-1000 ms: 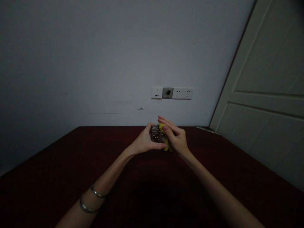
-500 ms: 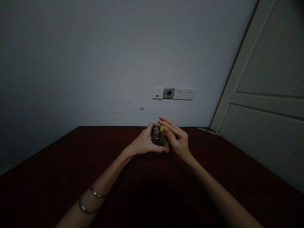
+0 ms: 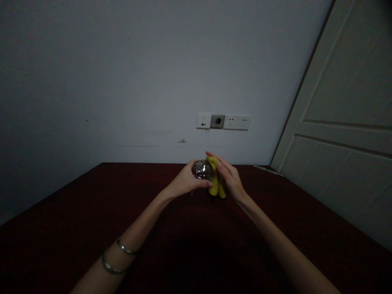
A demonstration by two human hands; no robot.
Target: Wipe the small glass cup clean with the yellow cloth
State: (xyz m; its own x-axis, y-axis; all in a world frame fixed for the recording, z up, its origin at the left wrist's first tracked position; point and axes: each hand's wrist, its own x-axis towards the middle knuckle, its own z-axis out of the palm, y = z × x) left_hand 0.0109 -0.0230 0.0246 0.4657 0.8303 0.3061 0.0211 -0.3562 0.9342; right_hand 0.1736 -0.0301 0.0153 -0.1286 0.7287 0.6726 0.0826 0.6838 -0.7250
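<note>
My left hand (image 3: 187, 179) is closed around a clear, shiny glass (image 3: 202, 170) with a patterned surface, its thumb along the near side. A yellow cloth (image 3: 214, 179) lies against the glass's right side, with folds hanging down below it. My right hand (image 3: 229, 174) presses the cloth to the glass, fingers on top and palm on the right. Both hands are above the far part of the dark red table (image 3: 134, 204). Part of the glass is hidden behind the fingers and cloth.
A pale wall (image 3: 137, 81) rises behind the table, with sockets (image 3: 237, 122) and a grey plate (image 3: 217, 121) on it. On the right stands a light panelled door (image 3: 343, 143). A thin flat strip (image 3: 268, 170) rests at the table's far right edge. Two bracelets (image 3: 112, 267) circle my left forearm.
My right hand has turned and its fingers have straightened somewhat over the cloth. More of the yellow cloth now shows, hanging lower. The glass has tilted slightly in my left hand.
</note>
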